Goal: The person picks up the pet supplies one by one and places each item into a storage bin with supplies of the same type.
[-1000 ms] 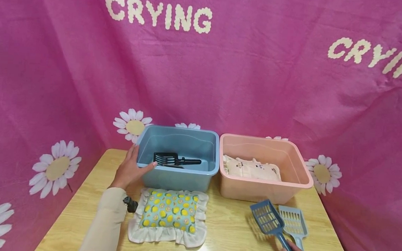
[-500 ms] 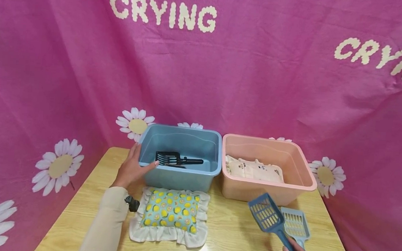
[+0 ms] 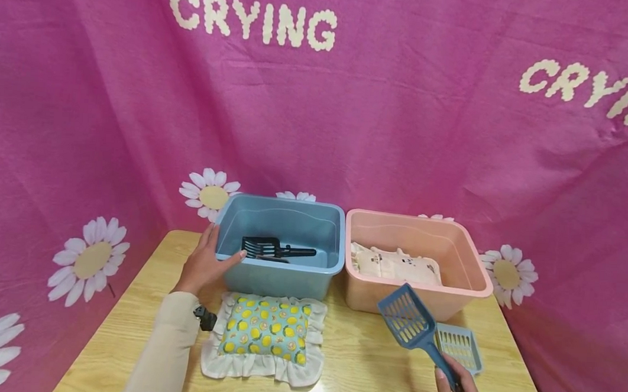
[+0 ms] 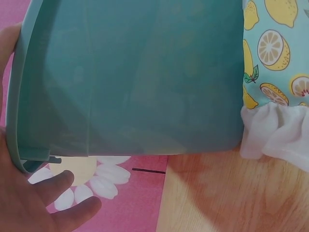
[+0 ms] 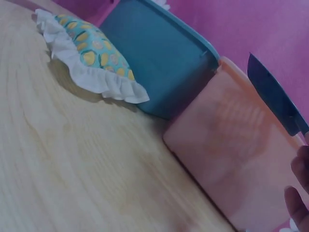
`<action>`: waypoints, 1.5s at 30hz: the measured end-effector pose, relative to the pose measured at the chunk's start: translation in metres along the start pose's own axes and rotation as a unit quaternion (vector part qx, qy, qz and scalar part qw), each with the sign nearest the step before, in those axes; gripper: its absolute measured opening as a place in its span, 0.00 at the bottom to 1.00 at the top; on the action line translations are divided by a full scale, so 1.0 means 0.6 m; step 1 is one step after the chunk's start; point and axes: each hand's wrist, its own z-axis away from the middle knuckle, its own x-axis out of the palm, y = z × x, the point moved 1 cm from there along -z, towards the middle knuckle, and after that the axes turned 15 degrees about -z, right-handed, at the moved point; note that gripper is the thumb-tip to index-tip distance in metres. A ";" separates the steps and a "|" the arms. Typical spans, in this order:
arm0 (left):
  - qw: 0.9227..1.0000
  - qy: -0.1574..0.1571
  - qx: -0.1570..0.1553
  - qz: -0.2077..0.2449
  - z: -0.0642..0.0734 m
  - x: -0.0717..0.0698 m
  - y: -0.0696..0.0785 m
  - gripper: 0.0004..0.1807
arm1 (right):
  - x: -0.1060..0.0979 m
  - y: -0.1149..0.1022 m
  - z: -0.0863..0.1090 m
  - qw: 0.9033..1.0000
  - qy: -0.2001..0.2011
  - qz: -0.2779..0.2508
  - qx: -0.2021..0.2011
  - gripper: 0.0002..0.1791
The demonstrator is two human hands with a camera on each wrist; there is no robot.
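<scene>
My right hand (image 3: pixel 459 388) grips the handle of a dark blue slotted litter scoop (image 3: pixel 408 317), raised in front of the pink bin (image 3: pixel 415 296). In the right wrist view the scoop (image 5: pixel 271 94) shows side-on near that bin's rim. My left hand (image 3: pixel 203 267) rests at the left front corner of the blue bin (image 3: pixel 277 280), thumb over the front rim and fingers along the left side. Inside the blue bin lies a black slotted scoop (image 3: pixel 268 248), partly over another dark item. A cream printed cushion (image 3: pixel 395 265) with a frilled edge lies in the pink bin.
A lemon-print cushion (image 3: pixel 265 329) with a white ruffle lies on the wooden table (image 3: pixel 358 364) before the blue bin. Right of the raised scoop is a light blue-grey scoop (image 3: pixel 460 349), its handle hidden by my right hand. A pink curtain (image 3: pixel 402 135) hangs behind.
My right hand has lifted the dark blue scoop up and leftward, away from the light scoop and in front of the pink bin. My left hand stays at the blue bin's corner.
</scene>
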 end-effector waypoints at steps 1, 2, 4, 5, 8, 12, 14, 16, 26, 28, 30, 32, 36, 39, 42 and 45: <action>1.000 0.000 0.000 0.001 0.000 -0.001 0.000 0.60 | 0.002 -0.003 -0.003 1.000 -0.006 -0.006 -0.005 0.17; 1.000 -0.001 0.000 0.001 0.000 -0.002 0.000 0.60 | 0.003 -0.005 -0.006 1.000 -0.009 -0.010 -0.011 0.17; 1.000 -0.003 0.000 0.005 0.000 -0.003 0.000 0.60 | 0.008 -0.012 -0.014 0.999 -0.021 -0.023 -0.023 0.17; 1.000 -0.002 0.001 0.007 -0.001 -0.003 0.000 0.60 | 0.011 -0.015 -0.017 0.999 -0.027 -0.025 -0.027 0.16; 1.000 0.001 0.001 0.011 -0.002 -0.004 0.000 0.61 | 0.020 -0.024 -0.028 0.998 -0.044 -0.036 -0.026 0.16; 1.000 0.000 0.000 0.009 -0.002 -0.004 0.000 0.60 | 0.031 -0.034 -0.039 0.998 -0.058 -0.021 -0.016 0.17; 1.000 -0.003 0.000 0.008 -0.001 -0.004 0.000 0.60 | 0.036 -0.039 -0.045 0.998 -0.067 -0.006 -0.020 0.17; 1.000 -0.004 0.001 0.008 -0.001 -0.003 0.000 0.60 | 0.042 -0.043 -0.053 0.996 -0.081 -0.006 -0.028 0.17; 1.000 -0.001 0.004 0.004 -0.001 0.000 -0.004 0.60 | 0.077 -0.088 -0.075 0.991 -0.121 -0.024 -0.055 0.16; 1.000 -0.001 0.005 0.003 -0.001 0.001 -0.003 0.60 | 0.081 -0.102 -0.075 0.990 -0.125 -0.023 -0.067 0.16; 1.000 0.000 0.006 0.002 0.000 0.000 -0.003 0.60 | 0.084 -0.107 -0.077 0.990 -0.127 -0.021 -0.060 0.16; 1.000 0.000 0.004 0.004 0.000 -0.001 -0.002 0.60 | 0.086 -0.108 -0.079 0.990 -0.128 -0.023 -0.051 0.16; 1.000 -0.004 0.001 0.007 0.001 -0.003 0.000 0.60 | 0.090 -0.115 -0.083 0.990 -0.131 -0.020 -0.050 0.16; 1.000 -0.005 0.000 0.008 0.002 -0.003 0.001 0.60 | 0.094 -0.120 -0.087 0.987 -0.138 -0.022 -0.073 0.16; 1.000 -0.005 0.000 0.007 0.002 -0.003 0.001 0.59 | 0.097 -0.124 -0.092 0.985 -0.147 -0.019 -0.091 0.16; 1.000 -0.005 0.001 0.003 0.002 -0.003 0.002 0.60 | 0.100 -0.122 -0.099 0.983 -0.155 -0.011 -0.103 0.16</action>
